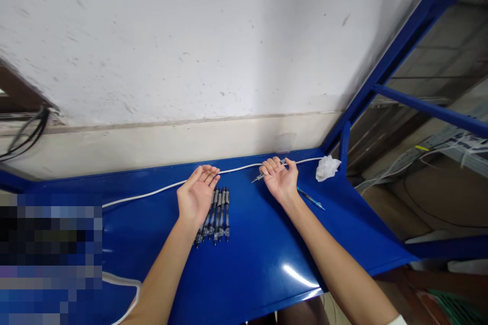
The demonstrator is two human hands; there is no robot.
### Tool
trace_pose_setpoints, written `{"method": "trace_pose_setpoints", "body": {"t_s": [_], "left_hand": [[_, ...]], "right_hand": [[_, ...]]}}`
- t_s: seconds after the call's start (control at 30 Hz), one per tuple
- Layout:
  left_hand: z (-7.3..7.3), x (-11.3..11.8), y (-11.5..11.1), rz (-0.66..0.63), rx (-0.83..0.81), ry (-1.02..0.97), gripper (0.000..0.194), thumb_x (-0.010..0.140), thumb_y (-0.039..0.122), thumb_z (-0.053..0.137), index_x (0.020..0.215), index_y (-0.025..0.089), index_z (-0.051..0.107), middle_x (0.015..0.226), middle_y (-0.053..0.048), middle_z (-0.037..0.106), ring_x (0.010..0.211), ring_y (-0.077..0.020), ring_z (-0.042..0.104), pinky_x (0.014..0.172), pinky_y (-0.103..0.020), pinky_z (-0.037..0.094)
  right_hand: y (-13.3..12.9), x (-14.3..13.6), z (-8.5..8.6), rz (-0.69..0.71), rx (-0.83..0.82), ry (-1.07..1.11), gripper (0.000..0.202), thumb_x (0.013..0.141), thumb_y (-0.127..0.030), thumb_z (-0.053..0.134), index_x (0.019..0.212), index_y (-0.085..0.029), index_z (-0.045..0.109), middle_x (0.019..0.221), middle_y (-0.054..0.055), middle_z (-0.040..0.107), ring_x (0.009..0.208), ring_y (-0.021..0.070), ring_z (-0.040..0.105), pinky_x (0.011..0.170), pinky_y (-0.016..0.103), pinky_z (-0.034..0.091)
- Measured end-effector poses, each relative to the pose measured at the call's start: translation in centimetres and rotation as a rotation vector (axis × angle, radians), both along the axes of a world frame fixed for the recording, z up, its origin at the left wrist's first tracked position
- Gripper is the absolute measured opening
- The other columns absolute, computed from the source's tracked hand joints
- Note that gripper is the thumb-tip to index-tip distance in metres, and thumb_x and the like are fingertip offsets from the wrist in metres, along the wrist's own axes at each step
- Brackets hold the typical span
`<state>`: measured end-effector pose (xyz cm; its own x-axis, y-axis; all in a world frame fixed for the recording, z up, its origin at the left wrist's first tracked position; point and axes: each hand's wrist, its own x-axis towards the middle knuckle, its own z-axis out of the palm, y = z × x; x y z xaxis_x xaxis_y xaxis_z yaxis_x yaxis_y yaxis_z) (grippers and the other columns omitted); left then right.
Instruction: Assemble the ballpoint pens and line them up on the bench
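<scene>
My left hand (196,193) is palm up with its fingers stretched out, holding nothing. It hovers by a row of several grey-and-clear pens (220,213) lying side by side on the blue table (259,259). Curled fingers of my right hand (280,177) wrap a grey pen (259,177), whose tip points left and down. Just beyond my right wrist lies a blue pen (311,198), partly hidden by the forearm.
A white cable (152,193) runs along the back of the table, passing behind both hands. Crumpled white tissue (327,168) sits at the back right corner, near a blue metal frame (345,147). A pale wall (171,61) rises behind. The lower left is pixelated.
</scene>
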<state>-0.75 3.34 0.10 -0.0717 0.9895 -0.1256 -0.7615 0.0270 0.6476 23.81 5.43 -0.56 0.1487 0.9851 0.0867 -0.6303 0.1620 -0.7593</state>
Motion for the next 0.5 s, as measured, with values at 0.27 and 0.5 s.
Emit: {"method": "trace_pose_setpoints", "body": {"t_s": [0.27,0.5], "left_hand": [[0.4,-0.1,0.0,0.009,0.017,0.004,0.017,0.088,0.034,0.081,0.092,0.017,0.08,0.1,-0.01,0.079,0.106,-0.0237,0.075,0.098,-0.036,0.058],[0.7,-1.5,0.3,0.062,0.033,-0.056,0.018,0.088,0.035,0.079,0.09,0.016,0.08,0.1,-0.01,0.078,0.103,-0.0221,0.074,0.095,-0.034,0.057]], "right_hand": [[0.3,-0.1,0.0,0.04,0.091,-0.14,0.056,0.095,-0.067,0.054,0.067,-0.028,0.024,0.065,-0.003,0.031,0.064,0.0206,0.04,0.078,0.048,0.056],[-0.9,-1.8,0.2,0.023,0.018,-0.385,0.059,0.102,-0.08,0.049,0.099,-0.025,0.071,0.07,-0.002,0.05,0.061,0.0184,0.051,0.066,0.036,0.053]]}}
